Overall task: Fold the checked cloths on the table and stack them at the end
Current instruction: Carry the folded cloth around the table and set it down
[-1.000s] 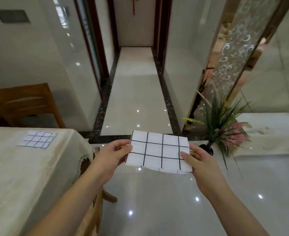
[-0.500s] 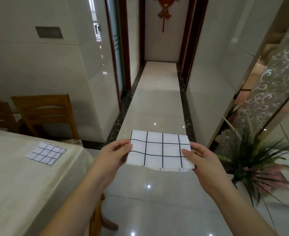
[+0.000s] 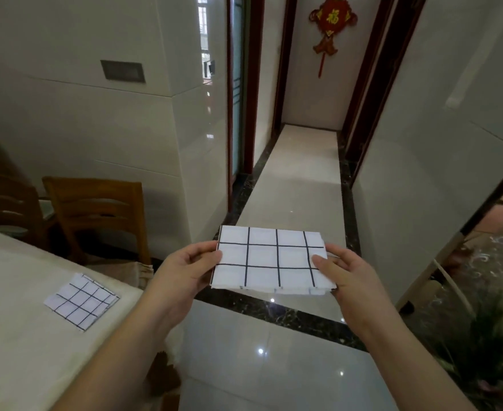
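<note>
A folded white cloth with black checks is held flat in the air over the tiled floor, right of the table. My left hand pinches its left edge, thumb on top. My right hand pinches its right edge the same way. A second folded checked cloth lies on the table near its right edge, to the left of my left forearm.
Two wooden chairs stand behind the table against the white wall. A cream cloth covers the table. A corridor with glossy tiles and dark border runs ahead. A potted plant stands low at the right, beside a patterned glass screen.
My view has swung left and upward, so the table and its cloth sit nearer the middle and the plant has slid to the right edge. Both hands keep the same hold on the cloth.
</note>
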A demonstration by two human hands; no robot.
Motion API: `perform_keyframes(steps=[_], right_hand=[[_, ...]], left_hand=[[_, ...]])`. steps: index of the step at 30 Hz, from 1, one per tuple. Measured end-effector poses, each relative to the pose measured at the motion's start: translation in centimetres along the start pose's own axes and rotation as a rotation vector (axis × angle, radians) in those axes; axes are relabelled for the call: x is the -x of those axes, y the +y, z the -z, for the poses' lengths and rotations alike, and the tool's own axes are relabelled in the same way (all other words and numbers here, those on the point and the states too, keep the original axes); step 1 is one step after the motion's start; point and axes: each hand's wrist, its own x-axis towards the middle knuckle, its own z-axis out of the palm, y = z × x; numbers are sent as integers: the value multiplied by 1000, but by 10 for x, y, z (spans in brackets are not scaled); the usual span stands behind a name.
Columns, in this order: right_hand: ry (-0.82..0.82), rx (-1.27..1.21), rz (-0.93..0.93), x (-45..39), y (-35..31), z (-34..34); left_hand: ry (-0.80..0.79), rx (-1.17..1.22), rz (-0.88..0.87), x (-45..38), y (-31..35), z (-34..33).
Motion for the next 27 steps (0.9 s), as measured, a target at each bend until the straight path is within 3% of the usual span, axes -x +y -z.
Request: perform_keyframes(steps=[10, 17, 27], right_hand=[[-152, -10, -40, -141, 3, -29], [-352, -8, -85, -248, -7, -57], [-534, 55, -171, -334, 15, -152]], left_hand=[[168, -34, 2, -97, 4, 4], [347, 42, 16, -158, 14, 0], [550, 128, -40, -213, 23, 53]])
